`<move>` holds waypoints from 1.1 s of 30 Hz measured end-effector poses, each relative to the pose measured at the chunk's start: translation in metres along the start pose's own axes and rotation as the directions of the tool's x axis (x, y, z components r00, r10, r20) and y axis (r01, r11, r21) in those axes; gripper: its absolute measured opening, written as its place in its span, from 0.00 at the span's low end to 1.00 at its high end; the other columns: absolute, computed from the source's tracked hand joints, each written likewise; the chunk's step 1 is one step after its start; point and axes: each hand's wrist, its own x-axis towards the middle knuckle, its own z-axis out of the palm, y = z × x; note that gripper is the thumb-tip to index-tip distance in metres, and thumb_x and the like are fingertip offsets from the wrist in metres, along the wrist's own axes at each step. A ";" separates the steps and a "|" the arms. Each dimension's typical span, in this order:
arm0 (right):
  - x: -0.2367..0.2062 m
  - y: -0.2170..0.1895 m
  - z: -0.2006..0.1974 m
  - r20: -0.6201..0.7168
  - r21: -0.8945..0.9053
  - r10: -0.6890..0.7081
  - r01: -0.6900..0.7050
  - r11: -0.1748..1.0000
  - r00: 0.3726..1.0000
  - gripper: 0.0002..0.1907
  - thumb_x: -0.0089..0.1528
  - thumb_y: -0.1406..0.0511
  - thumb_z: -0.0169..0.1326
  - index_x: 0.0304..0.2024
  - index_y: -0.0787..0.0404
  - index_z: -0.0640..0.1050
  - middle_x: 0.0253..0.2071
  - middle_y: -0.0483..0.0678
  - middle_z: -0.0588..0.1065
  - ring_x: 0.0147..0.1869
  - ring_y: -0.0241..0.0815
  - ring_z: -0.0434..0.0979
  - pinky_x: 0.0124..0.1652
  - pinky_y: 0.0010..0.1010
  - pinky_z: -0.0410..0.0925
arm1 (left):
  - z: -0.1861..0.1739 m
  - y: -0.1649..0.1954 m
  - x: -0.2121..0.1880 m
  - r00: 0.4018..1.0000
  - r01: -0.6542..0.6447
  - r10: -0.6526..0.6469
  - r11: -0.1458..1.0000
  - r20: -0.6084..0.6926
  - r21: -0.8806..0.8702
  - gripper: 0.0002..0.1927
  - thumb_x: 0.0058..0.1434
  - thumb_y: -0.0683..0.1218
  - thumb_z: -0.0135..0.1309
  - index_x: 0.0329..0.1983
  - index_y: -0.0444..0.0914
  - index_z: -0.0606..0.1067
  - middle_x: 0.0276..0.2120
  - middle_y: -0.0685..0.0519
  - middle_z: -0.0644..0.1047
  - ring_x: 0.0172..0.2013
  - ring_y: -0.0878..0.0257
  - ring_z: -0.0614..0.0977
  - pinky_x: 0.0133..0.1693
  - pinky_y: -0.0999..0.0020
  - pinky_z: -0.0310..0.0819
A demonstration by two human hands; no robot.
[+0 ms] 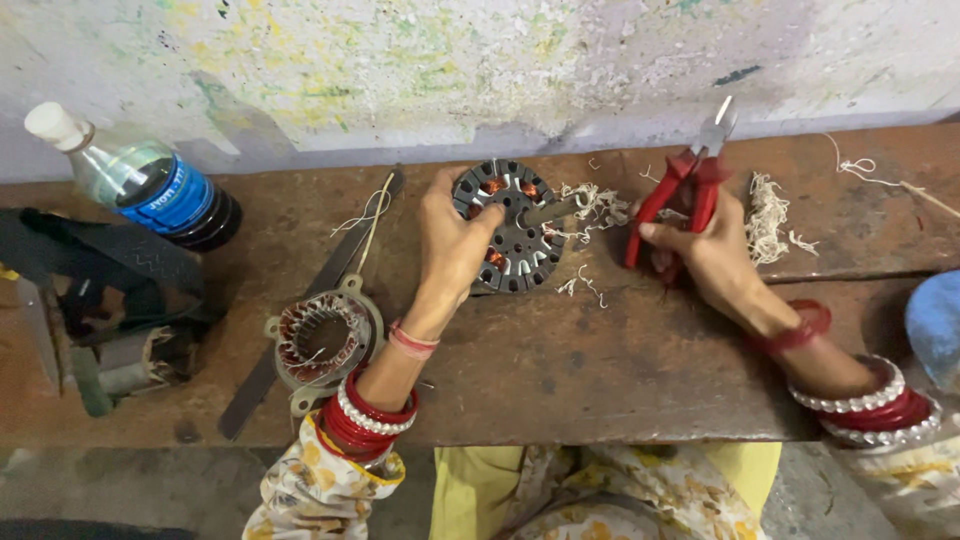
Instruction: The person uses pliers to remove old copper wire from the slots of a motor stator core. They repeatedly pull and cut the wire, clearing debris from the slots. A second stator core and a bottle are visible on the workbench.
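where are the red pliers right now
In the head view, the red pliers are right of centre on the wooden bench, held in the right hand, just right of the round stator that the left hand grips.

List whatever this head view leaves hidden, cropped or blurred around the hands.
- Round grey metal motor core: its left part is hidden under the left hand.
- Red-handled pliers: tips motion-blurred; the right hand covers the lower handles.
- Blue rounded object: cut off by the right edge.
- Dark machine: cut off by the left edge.
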 end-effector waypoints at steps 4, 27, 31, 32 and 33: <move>-0.004 0.000 0.000 -0.111 -0.081 -0.206 0.198 0.977 0.972 0.24 0.63 0.78 0.55 0.61 0.71 0.67 0.42 0.51 0.77 0.30 0.37 0.77 0.27 0.28 0.71 | 0.002 0.000 -0.001 1.000 0.021 -0.020 0.996 0.018 -0.084 0.21 0.51 0.34 0.58 0.50 0.29 0.74 0.39 0.47 0.82 0.38 0.64 0.84 0.41 0.69 0.79; -0.016 -0.027 -0.001 0.118 -0.901 -0.467 0.292 0.320 0.876 0.35 0.49 0.77 0.59 0.59 0.63 0.70 0.58 0.57 0.71 0.49 0.61 0.79 0.40 0.46 0.73 | 0.000 -0.016 0.006 0.998 0.058 -0.051 0.986 0.047 -0.155 0.19 0.51 0.32 0.58 0.48 0.28 0.74 0.38 0.47 0.82 0.38 0.64 0.83 0.43 0.69 0.78; -0.016 -0.040 0.018 0.145 -0.961 -0.300 0.207 0.184 0.943 0.37 0.49 0.77 0.56 0.62 0.62 0.67 0.61 0.57 0.66 0.47 0.60 0.80 0.34 0.47 0.74 | 0.001 -0.018 0.007 0.995 0.094 -0.083 0.973 0.057 -0.213 0.20 0.51 0.33 0.58 0.49 0.28 0.74 0.38 0.48 0.82 0.37 0.64 0.83 0.42 0.70 0.78; -0.015 -0.041 0.022 0.156 -0.966 -0.294 0.208 0.153 0.943 0.36 0.51 0.77 0.56 0.63 0.62 0.67 0.61 0.58 0.66 0.47 0.61 0.79 0.33 0.47 0.74 | 0.000 -0.017 0.007 0.995 0.097 -0.089 0.975 0.052 -0.201 0.20 0.51 0.34 0.58 0.49 0.27 0.74 0.38 0.47 0.82 0.37 0.64 0.83 0.42 0.69 0.78; -0.014 -0.042 0.025 0.166 -0.970 -0.290 0.209 0.122 0.942 0.34 0.53 0.76 0.56 0.63 0.61 0.66 0.61 0.58 0.66 0.47 0.61 0.79 0.31 0.47 0.73 | 0.001 -0.017 0.007 0.995 0.099 -0.092 0.977 0.046 -0.189 0.20 0.52 0.34 0.58 0.49 0.27 0.74 0.38 0.47 0.82 0.37 0.64 0.83 0.41 0.69 0.78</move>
